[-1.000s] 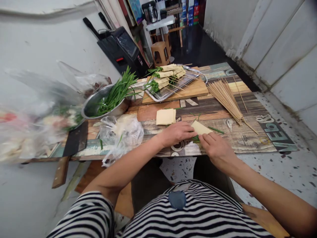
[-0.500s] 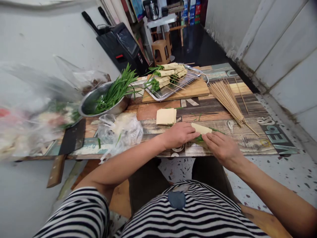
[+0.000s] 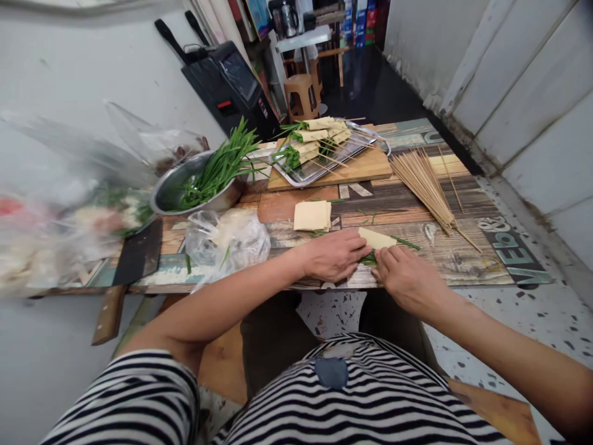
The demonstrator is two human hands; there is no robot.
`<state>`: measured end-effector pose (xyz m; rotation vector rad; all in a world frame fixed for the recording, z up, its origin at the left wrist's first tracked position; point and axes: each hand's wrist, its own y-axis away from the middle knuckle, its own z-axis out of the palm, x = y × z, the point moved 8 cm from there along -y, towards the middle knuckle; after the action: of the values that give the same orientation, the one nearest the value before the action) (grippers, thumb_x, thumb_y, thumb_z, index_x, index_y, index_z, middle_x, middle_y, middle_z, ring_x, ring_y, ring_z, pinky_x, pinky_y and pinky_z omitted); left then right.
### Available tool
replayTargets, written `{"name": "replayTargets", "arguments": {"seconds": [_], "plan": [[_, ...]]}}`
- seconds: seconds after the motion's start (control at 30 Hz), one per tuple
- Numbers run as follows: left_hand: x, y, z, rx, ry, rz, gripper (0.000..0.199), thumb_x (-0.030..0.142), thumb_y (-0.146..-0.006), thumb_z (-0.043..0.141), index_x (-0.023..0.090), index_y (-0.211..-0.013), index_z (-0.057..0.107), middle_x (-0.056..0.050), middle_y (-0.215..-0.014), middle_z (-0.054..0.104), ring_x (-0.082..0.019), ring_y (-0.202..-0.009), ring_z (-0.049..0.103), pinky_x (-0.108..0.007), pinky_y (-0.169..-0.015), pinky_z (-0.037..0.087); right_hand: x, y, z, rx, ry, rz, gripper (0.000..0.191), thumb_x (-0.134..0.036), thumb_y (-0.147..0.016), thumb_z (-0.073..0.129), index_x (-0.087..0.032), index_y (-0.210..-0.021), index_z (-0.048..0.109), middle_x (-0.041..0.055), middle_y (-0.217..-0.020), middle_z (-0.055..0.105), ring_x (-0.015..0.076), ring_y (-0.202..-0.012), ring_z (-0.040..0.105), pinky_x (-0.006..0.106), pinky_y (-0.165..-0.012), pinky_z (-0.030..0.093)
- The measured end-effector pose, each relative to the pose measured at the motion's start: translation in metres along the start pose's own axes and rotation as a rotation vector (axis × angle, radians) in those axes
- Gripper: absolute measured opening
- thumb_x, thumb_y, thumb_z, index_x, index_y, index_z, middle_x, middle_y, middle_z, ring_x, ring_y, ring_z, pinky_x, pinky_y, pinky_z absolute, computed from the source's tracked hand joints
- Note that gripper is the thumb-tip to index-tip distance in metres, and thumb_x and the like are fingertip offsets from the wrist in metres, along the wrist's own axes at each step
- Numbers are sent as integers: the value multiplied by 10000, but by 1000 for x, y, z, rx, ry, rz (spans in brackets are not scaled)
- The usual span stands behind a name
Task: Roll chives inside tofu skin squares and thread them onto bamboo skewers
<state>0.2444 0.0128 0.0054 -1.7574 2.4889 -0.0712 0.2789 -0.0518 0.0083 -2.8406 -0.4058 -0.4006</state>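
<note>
Both hands met at the near edge of the table (image 3: 463, 259). The left hand (image 3: 336, 254) lay palm down with its fingers bent onto the near end of a pale tofu sheet (image 3: 376, 238), and the right hand (image 3: 405, 278) pinched the same end, so the fingers of both were closed on the sheet and the green chives (image 3: 369, 259) tucked under it. Half a second earlier the right hand's fingers had lain flatter along the sheet's edge; now they had drawn in closer to the left hand, and less of the sheet showed. The sheet itself stayed in the same spot, just in front of a stack of tofu sheets (image 3: 312, 216). The bundle of bamboo skewers (image 3: 426, 182), the metal bowl (image 3: 171, 191) of greens and the tray (image 3: 315, 170) of finished skewered rolls (image 3: 319, 139) had not moved.
</note>
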Motion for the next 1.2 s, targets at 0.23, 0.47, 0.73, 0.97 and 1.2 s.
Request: {"name": "replayTargets", "arguments": {"seconds": [0.23, 0.47, 0.73, 0.97, 1.2], "plan": [[-10, -3, 0, 5, -48, -94, 342, 387, -962, 393, 140, -1083, 596, -108, -1014, 607, -209, -907, 531, -328, -761, 379, 8, -6, 5, 7, -6, 32, 185, -81, -832, 478, -99, -747, 642, 114, -707, 588, 206, -679, 459, 345, -623, 291], [2, 0, -3, 208, -88, -263, 294, 324, -973, 392, 139, -975, 620, -61, -834, 614, -176, -839, 536, -352, -865, 347, 38, 2, -3, 106, -298, 153, 252, -228, -932, 466, -166, -764, 643, 42, -742, 591, 154, -725, 472, 286, -635, 303], [4, 1, -4, 190, -26, -380, 255, 208, -976, 373, 169, -979, 625, -27, -781, 624, -154, -810, 543, -391, -908, 269, 36, 9, 6, 118, -307, 119, 246, -351, -905, 518, -156, -848, 657, 64, -815, 568, 179, -805, 469, 301, -697, 325], [8, 4, -12, 255, 36, -467, 266, 317, -961, 425, 177, -938, 651, -44, -836, 631, -165, -838, 534, -387, -819, 242, 49, 4, 12, 180, -538, 166, 307, -254, -918, 491, -157, -682, 663, 44, -712, 558, 146, -707, 471, 264, -634, 334], [3, 4, -7, 276, -4, -566, 282, 388, -949, 466, 196, -958, 671, -32, -768, 607, -154, -777, 536, -347, -736, 270, 61, -4, 18, 136, -756, 155, 246, -221, -876, 527, -152, -731, 713, 55, -721, 616, 145, -694, 540, 250, -630, 378]]}}
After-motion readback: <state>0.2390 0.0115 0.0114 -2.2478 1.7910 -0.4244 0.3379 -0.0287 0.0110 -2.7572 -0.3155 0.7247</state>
